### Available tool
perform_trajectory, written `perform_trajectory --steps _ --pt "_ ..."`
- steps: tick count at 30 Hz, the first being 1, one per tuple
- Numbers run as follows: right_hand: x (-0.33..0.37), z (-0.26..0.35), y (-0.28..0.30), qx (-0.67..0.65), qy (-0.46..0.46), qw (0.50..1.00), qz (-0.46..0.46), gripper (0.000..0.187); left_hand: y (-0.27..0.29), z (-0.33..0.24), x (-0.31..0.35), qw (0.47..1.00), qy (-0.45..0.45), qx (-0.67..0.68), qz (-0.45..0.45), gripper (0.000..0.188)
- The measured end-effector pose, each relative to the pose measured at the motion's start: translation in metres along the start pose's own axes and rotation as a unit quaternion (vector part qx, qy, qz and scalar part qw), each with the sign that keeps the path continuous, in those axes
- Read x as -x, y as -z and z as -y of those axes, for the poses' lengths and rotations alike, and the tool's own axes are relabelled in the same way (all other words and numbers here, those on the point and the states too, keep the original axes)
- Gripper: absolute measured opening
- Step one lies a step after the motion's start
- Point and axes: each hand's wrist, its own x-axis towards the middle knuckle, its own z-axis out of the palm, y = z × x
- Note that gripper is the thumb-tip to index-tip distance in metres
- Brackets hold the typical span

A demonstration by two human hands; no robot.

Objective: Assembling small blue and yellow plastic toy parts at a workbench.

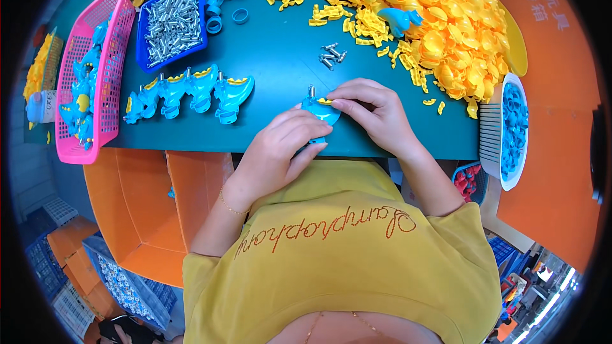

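Left hand point(280, 140) grips blue shell point(326, 114) from left; right hand point(377, 113) pinches yellow strip point(324, 100) | risk: metal pin point(312, 90) may tip | cause: uneven pressing

Blue pc point(322, 111), yel. strip point(324, 101) atop, pin point(312, 91) (metal) upright

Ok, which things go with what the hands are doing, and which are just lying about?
Seem to belong: blue part in the left hand, yellow strip at the right hand, loose metal pins.
Likely just lying about: orange box, red pieces.
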Motion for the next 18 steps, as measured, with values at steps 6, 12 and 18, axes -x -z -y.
perform_trajectory --steps 6,12,18 --pt "0.0041 0.002 -0.0082 0.04 0.03 0.999 -0.018 0.012 0.0001 -0.0001 -0.0004 1.0 -0.004 -0.003 -0.004 0.027" --pt "0.0044 0.0041 -0.007 0.075 0.021 0.996 -0.04 0.012 -0.0002 -0.0005 -0.0005 1.0 -0.001 0.002 -0.001 0.026" --pt "0.0063 -0.0023 -0.0042 0.079 0.045 0.995 -0.033 0.012 -0.0008 -0.0005 -0.0001 1.0 0.0 -0.002 -0.004 0.026"
